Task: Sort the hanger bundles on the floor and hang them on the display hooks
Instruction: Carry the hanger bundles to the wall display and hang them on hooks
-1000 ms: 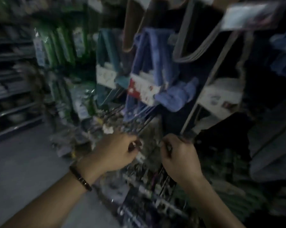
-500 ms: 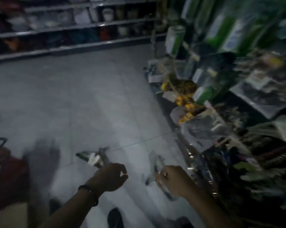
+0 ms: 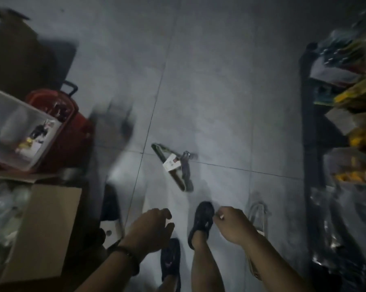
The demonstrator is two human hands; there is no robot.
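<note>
A bundle of dark hangers (image 3: 174, 165) with a white label lies on the grey tiled floor ahead of my feet. A second, pale hanger bundle (image 3: 257, 213) lies on the floor to the right, partly hidden behind my right hand. My left hand (image 3: 151, 230) hangs low with loosely curled fingers and holds nothing. My right hand (image 3: 233, 225) hovers over the floor with fingers curled; I see nothing in it. Both hands are well short of the dark bundle.
A display rack (image 3: 346, 123) with packaged goods lines the right side. On the left stand an open cardboard box (image 3: 45, 226), a red basket (image 3: 66, 127) and a white tray (image 3: 13, 127). My dark shoes (image 3: 201, 222) stand on the floor (image 3: 220, 81).
My view swung from the rack of hanging goods down to the floor. Both hands left the hooks and dropped low over the tiles, holding nothing.
</note>
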